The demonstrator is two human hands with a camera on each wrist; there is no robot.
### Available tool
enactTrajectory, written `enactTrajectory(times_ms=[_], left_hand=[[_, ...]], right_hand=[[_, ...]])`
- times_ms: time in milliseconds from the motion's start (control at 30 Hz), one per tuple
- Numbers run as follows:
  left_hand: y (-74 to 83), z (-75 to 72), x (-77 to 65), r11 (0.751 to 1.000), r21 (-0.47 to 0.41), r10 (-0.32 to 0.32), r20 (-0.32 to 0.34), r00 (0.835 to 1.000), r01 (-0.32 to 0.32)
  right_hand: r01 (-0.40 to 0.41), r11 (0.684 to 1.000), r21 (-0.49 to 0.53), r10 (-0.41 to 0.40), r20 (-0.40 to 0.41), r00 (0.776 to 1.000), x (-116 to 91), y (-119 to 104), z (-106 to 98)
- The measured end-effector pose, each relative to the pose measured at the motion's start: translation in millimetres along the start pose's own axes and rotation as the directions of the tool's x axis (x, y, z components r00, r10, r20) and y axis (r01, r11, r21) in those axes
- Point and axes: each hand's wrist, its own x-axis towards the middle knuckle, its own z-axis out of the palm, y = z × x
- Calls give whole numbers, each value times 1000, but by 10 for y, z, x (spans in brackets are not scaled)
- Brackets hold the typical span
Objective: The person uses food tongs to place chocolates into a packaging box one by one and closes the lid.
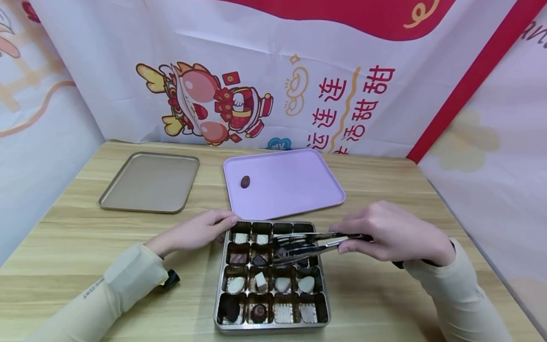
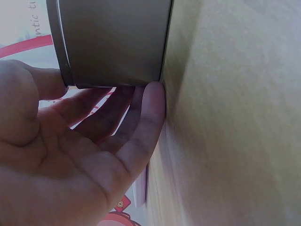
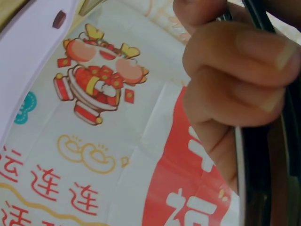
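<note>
A metal tin (image 1: 219,304) of chocolates stands at the table's front, divided into gold compartments. My left hand (image 1: 198,232) holds its far left corner; in the left wrist view the thumb (image 2: 49,84) is at the rim and the other fingers lie against the wall. My right hand (image 1: 384,232) grips metal tongs (image 1: 329,242) from the tin's right side. Their tips reach over the second row from the back, overlapping the third compartment, and hide what lies beneath. White chocolates (image 1: 282,285) fill the third row. A dark round chocolate (image 1: 259,313) sits in the front row.
Behind the tin lies a purple tray (image 1: 295,183) with one dark oval chocolate (image 1: 245,182) near its left side. A brown-gold square tray (image 1: 149,183) is at the back left. Printed cloth (image 1: 273,42) hangs behind the wooden table (image 1: 372,185).
</note>
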Motion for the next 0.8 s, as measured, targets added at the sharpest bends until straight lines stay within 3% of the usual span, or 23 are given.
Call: enactTrajectory(times_ms=[367, 567, 800], left_hand=[[2, 25, 39, 1000, -6, 20, 2, 1000, -20], [-18, 25, 31, 1000, -3, 15, -3, 1000, -15], [7, -7, 20, 1000, 13, 14, -6, 1000, -14]], right_hand=[[61, 998, 5, -62, 80, 995, -3, -249, -22], [69, 998, 13, -70, 123, 990, 10, -272, 21], [134, 991, 21, -135, 158, 978, 38, -253, 77]])
